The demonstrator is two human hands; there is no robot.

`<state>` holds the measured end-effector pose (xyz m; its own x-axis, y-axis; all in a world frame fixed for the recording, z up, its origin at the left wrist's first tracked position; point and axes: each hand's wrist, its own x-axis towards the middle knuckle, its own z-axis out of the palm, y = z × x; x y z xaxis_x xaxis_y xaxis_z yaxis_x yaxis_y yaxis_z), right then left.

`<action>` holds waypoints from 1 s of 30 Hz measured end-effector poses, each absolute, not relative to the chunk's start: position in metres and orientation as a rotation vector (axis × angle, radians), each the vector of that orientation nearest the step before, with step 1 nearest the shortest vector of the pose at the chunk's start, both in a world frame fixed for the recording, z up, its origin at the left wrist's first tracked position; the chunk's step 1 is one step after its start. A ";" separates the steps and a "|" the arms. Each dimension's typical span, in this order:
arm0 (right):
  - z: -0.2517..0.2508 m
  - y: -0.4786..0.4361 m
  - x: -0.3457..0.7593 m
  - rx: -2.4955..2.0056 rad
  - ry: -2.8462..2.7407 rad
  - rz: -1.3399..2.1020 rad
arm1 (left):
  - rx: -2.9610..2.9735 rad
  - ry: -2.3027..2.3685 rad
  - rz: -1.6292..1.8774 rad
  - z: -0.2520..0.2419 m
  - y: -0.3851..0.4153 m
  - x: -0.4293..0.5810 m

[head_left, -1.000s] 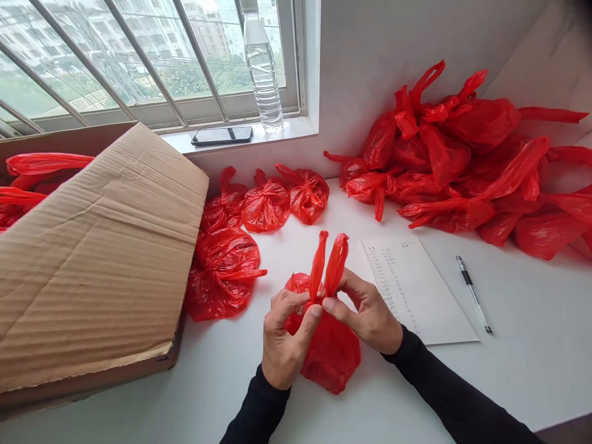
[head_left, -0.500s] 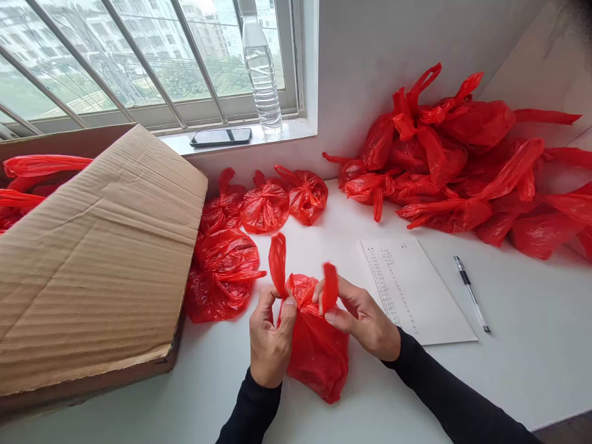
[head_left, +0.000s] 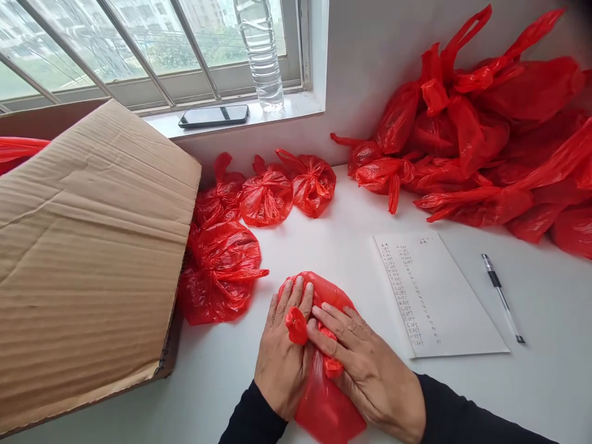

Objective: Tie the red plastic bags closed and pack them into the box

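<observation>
A red plastic bag lies on the white table in front of me, its contents hidden. My left hand rests flat on the bag's left side, fingers stretched forward. My right hand lies flat across its right side, fingers pointing up and left. Between the two hands, the bag's handle ends poke up. Several tied red bags sit just beyond and to the left, against the cardboard box and the wall.
At left stands an open cardboard box with red plastic inside. A heap of red bags fills the back right. A written sheet and a pen lie at right. A phone and water bottle stand on the windowsill.
My hands have let go of the bag's two handles and now lie flat on top of it. The view has shifted closer and lower.
</observation>
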<state>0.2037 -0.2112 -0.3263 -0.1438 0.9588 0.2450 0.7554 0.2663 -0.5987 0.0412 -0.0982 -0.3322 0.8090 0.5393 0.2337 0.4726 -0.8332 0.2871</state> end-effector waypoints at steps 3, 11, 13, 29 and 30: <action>-0.332 -0.213 0.198 -1.641 -2.036 0.284 | 2.845 0.828 0.410 -0.332 -0.098 0.044; -0.334 -0.213 0.191 -1.686 -2.006 0.051 | 2.899 0.851 0.324 -0.327 -0.097 0.047; -0.335 -0.212 0.192 -1.677 -2.007 0.082 | 2.874 0.862 0.312 -0.327 -0.097 0.047; -0.308 -0.217 0.211 -1.357 -1.355 0.408 | 2.283 1.080 1.110 -0.311 -0.093 0.025; -0.308 -0.218 0.210 -1.333 -1.375 0.418 | 2.306 1.095 1.115 -0.311 -0.091 0.024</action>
<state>0.2097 -0.2178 -0.3078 0.2586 0.8554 0.4487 0.4609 0.2989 -0.8356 0.0240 -0.0912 -0.3109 0.3903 0.7700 0.5047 0.4910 -0.6378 0.5933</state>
